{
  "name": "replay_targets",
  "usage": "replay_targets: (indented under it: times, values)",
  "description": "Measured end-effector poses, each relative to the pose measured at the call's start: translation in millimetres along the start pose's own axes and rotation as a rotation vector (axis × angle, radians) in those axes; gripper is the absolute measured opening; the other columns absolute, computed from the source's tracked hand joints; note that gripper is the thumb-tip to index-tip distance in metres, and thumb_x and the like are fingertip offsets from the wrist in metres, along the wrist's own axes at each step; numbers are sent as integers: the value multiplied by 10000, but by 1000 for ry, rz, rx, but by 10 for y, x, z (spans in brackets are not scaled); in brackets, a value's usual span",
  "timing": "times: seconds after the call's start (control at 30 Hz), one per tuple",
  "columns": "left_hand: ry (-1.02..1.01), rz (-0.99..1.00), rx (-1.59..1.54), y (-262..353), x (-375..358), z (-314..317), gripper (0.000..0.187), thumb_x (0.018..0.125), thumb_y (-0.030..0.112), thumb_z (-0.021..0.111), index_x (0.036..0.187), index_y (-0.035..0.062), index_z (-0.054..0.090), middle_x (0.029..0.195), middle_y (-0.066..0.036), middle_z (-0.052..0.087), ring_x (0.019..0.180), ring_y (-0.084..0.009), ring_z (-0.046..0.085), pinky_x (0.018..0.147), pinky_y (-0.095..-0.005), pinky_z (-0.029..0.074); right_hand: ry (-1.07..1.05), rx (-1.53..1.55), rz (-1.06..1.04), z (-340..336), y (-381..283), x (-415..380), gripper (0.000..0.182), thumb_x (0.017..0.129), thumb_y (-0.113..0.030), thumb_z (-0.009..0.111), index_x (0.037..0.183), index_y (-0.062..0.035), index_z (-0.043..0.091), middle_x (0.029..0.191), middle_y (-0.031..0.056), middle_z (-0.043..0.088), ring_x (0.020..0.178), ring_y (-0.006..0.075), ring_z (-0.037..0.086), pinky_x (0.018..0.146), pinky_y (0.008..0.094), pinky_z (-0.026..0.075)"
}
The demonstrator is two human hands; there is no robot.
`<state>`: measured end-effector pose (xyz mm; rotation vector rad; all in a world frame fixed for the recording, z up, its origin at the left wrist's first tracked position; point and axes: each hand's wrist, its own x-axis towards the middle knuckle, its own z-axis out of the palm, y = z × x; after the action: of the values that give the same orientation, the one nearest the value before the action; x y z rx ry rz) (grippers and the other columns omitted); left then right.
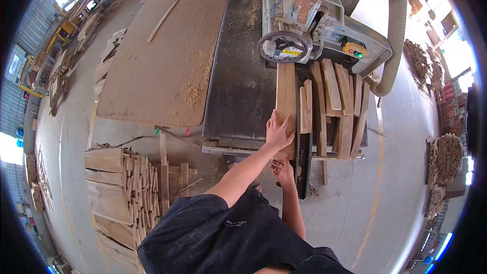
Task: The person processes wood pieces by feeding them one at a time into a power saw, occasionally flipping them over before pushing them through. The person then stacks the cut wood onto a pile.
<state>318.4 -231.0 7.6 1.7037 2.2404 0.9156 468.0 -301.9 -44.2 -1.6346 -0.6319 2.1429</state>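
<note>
A long wooden board (286,89) lies on the dark machine table (243,81), its far end under the head of a woodworking machine (302,7) with a handwheel (282,47). My left hand (280,131) rests on top of the board, fingers spread. At the board's near end, my right hand (283,170) has its fingers curled around the edge. A black straight fence (303,167) runs along the board's right side. The blade, if any, is hidden beneath the machine head.
Right of the fence lie several wooden strips (332,86). A button box (354,49) and grey hose (396,35) belong to the machine. On the left are a brown side table (157,71) with sawdust and one strip, and a stack of wood (119,193) on the floor.
</note>
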Motion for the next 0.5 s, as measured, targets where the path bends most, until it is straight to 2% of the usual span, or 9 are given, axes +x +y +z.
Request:
replay_targets:
  times: [0.2, 0.43, 0.5]
  values:
    - [-46, -19, 8, 5, 8, -15, 777, 818, 430, 681, 1503, 180, 415, 1540, -373, 168, 1404, -500, 275, 1144, -541, 250, -73, -48, -29, -55, 1, -10, 627, 973, -696, 396, 1099, -108, 573, 1052, 30, 709, 922, 192, 674, 738, 351, 461]
    - [-45, -25, 5, 10, 27, -3, 756, 823, 430, 665, 1502, 201, 424, 1548, -365, 177, 1423, -492, 261, 1150, -533, 254, -20, -21, -35, 23, -50, -75, 637, 975, -687, 405, 1091, -87, 585, 1023, 40, 715, 886, 193, 686, 712, 337, 474]
    - [-48, -19, 14, 14, 6, 2, 751, 826, 429, 660, 1504, 211, 424, 1554, -354, 181, 1434, -480, 252, 1152, -529, 252, 53, -32, 11, 49, -58, -72, 612, 1026, -604, 375, 1105, -51, 623, 983, 50, 726, 853, 169, 691, 696, 306, 487]
